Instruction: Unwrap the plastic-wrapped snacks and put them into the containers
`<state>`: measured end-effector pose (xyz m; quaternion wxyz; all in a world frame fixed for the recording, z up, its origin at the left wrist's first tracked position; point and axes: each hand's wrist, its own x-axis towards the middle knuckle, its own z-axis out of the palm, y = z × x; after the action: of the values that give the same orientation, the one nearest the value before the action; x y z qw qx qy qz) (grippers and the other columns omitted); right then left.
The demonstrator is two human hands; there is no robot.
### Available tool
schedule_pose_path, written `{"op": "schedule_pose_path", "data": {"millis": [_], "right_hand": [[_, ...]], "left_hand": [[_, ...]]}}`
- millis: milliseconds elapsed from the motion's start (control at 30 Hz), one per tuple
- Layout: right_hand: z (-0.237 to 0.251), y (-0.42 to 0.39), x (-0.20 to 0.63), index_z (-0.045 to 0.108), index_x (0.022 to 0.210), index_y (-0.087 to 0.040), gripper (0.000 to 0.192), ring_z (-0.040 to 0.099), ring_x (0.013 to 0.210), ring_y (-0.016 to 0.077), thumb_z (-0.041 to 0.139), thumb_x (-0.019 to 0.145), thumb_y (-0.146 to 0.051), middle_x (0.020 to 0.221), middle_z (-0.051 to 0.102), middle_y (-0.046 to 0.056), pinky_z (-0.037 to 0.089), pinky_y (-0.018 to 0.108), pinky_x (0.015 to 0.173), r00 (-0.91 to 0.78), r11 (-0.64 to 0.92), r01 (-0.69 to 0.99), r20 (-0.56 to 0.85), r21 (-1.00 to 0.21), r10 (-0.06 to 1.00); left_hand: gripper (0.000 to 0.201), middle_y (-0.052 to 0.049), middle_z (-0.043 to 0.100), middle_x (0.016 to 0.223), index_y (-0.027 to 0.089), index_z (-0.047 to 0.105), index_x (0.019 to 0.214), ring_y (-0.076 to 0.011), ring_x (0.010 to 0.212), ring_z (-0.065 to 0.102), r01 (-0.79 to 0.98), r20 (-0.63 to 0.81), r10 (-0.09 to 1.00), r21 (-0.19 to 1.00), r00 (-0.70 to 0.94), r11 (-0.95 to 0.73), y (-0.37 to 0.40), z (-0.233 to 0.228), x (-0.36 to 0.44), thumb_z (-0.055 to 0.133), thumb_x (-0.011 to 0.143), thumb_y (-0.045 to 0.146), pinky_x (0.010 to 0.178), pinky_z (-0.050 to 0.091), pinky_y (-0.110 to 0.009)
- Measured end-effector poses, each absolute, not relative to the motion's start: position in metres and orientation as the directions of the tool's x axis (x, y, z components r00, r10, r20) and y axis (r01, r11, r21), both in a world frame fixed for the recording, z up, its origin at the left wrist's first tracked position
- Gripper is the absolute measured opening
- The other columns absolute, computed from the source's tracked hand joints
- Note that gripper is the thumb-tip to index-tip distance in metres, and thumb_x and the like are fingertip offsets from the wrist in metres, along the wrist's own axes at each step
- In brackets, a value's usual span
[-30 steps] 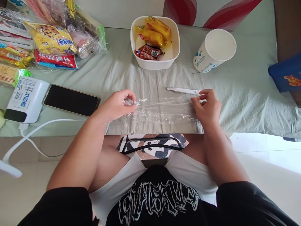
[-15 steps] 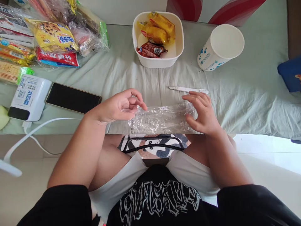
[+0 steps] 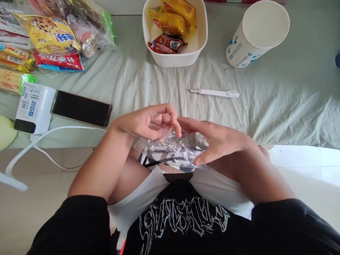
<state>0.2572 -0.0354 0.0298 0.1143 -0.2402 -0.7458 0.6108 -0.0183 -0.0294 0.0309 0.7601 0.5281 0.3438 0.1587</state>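
A clear, crinkled plastic wrapper (image 3: 170,148) hangs between my hands at the front edge of the bed-like surface. My left hand (image 3: 152,122) pinches its left part between the thumb and curled fingers. On the other side, my right hand (image 3: 215,140) is spread wide around the wrapper's right part, fingers at the top and thumb low against the film. Beyond my hands, a white craft knife (image 3: 216,93) lies flat with its blade to the left.
A white tub (image 3: 175,60) holds yellow and brown wrapped snacks. A paper cup (image 3: 247,46) tilts to its right. Snack packs (image 3: 50,35) pile up at far left, above a white device (image 3: 35,106) with a cable (image 3: 53,131) and a phone (image 3: 81,108).
My right hand has moved left and inward, bunching the wrapper towards my left hand. The wrapper has come off the surface to its front edge. The view has shifted slightly.
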Motion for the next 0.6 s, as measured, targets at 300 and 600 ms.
{"op": "schedule_pose_path", "data": {"millis": [300,600], "right_hand": [[0.017,-0.048,0.235,0.067,0.099,-0.017,0.016,0.049,0.055,0.0072,0.060,0.085,-0.018,0.064,0.060,-0.006,0.040,0.024,0.056,-0.708,0.048,0.392,-0.268,-0.919,0.654],[0.000,-0.047,0.226,0.055,0.092,-0.023,0.015,0.057,0.054,0.0109,0.060,0.090,-0.037,0.070,0.067,-0.003,0.048,0.026,0.054,-0.392,-0.147,0.151,-0.195,-0.978,0.899]], "left_hand": [[0.043,-0.007,0.075,0.101,0.025,0.062,0.094,-0.0152,0.070,0.062,0.161,-0.369,0.755,0.927,0.542,0.338,-0.019,0.032,-0.023,0.084,0.058,0.025,0.060,0.052,-0.031],[0.083,-0.013,0.068,0.138,0.022,0.065,0.122,-0.0365,0.138,0.061,-0.204,-0.235,0.917,0.929,0.322,0.310,-0.022,0.014,-0.011,0.080,0.063,0.078,0.100,0.059,-0.042]]}}
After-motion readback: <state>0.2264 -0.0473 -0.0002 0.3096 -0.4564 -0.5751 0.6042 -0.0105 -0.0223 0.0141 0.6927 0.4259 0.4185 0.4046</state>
